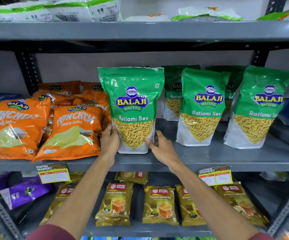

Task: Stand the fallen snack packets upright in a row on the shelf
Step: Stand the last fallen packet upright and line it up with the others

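A green and white Ratlami Sev packet [132, 108] stands upright on the grey middle shelf [200, 161]. My left hand [109, 140] grips its lower left edge. My right hand [159, 146] holds its lower right corner, thumb on the front. To the right, two more green packets stand upright in the front row, one at centre right [201, 106] and one at far right [259, 108]. Two further green packets [174, 90] stand behind them, partly hidden.
Orange Crunchem chip bags [71, 132] lean in a pile just left of the held packet. Tea packets [159, 205] and a purple bag [24, 191] fill the lower shelf. White and green bags [88, 11] lie on the top shelf. Price tags [53, 174] hang on the shelf edge.
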A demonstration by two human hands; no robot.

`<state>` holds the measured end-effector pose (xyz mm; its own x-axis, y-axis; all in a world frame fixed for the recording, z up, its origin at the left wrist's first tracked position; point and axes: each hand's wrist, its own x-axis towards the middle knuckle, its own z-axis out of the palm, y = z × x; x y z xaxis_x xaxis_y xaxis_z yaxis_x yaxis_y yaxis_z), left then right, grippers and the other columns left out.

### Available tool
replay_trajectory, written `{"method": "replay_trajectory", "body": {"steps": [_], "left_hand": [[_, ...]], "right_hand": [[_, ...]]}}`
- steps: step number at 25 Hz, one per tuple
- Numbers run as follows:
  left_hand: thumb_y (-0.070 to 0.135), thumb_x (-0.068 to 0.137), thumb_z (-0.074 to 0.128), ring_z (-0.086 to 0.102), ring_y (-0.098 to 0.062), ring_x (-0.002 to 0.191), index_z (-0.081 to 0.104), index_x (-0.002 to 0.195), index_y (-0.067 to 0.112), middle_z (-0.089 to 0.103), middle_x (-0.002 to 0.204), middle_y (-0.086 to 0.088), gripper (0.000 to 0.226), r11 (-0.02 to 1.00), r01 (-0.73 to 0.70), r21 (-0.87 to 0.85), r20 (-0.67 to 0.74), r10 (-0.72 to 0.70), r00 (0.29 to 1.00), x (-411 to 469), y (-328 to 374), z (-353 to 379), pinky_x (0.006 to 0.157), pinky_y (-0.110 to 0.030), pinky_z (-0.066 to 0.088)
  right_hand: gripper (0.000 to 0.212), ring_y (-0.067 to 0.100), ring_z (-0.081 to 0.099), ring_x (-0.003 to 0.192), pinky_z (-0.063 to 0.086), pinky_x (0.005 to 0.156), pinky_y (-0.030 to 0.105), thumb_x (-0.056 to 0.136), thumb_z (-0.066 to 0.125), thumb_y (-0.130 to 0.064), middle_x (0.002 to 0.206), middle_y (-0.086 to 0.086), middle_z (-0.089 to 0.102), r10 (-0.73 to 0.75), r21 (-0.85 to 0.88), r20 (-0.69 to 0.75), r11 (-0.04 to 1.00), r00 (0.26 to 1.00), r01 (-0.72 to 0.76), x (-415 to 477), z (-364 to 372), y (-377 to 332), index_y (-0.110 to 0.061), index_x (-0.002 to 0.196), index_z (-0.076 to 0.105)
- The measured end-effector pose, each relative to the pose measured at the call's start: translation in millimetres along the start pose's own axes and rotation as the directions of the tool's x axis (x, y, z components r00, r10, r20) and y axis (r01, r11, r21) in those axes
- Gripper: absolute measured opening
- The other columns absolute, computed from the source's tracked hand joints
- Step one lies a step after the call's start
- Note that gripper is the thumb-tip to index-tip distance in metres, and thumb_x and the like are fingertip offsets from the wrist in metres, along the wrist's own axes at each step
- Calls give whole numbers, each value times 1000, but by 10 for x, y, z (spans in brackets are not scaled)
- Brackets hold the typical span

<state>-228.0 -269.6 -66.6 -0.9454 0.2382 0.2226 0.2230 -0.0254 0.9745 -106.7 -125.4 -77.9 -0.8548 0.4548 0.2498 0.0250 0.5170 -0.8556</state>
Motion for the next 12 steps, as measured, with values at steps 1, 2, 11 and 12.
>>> {"method": "replay_trajectory", "body": {"steps": [1, 2, 11, 12], "left_hand": [[30, 105, 32, 55, -16, 124, 55, 131, 30, 61, 122, 9, 34, 1000, -14, 9, -18, 14, 1000, -28, 19, 30, 106, -38, 43], [31, 105, 31, 52, -16, 126, 48, 139, 29, 58, 125, 9, 38, 998, -54, 40, -69, 57, 996, -66, 27, 78, 107, -38, 42], [3, 99, 47, 32, -24, 145, 42, 140, 0, 36, 151, -12, 41, 556, -817, 155, -147, 831, 537, -783, 553, 1165, 119, -39, 27], [6, 100, 46, 34, -19, 144, 44, 139, 1, 39, 150, -10, 40, 555, -821, 132, -82, 832, 549, -805, 585, 1301, 118, -37, 29]], "right_hand": [[54, 19, 61, 127, 47, 102, 29, 96, 61, -40, 138, 1, 65, 5, 7, 18, 1000, 1000, -5, -11, -27, 9, -18, 144, 46], [59, 18, 61, 127, 48, 104, 30, 94, 63, -43, 138, 0, 65, 10, 11, 9, 1000, 1000, -10, -30, -76, 31, -19, 146, 46], [21, 22, 60, 95, 55, 85, 39, 98, 61, -31, 112, 1, 57, -258, -22, -698, 940, 668, 340, -194, -1082, 346, -20, 115, 68], [24, 25, 58, 97, 53, 88, 46, 99, 59, -35, 113, 1, 53, -258, -41, -735, 940, 627, 339, -178, -1187, 403, -22, 119, 65]]}}
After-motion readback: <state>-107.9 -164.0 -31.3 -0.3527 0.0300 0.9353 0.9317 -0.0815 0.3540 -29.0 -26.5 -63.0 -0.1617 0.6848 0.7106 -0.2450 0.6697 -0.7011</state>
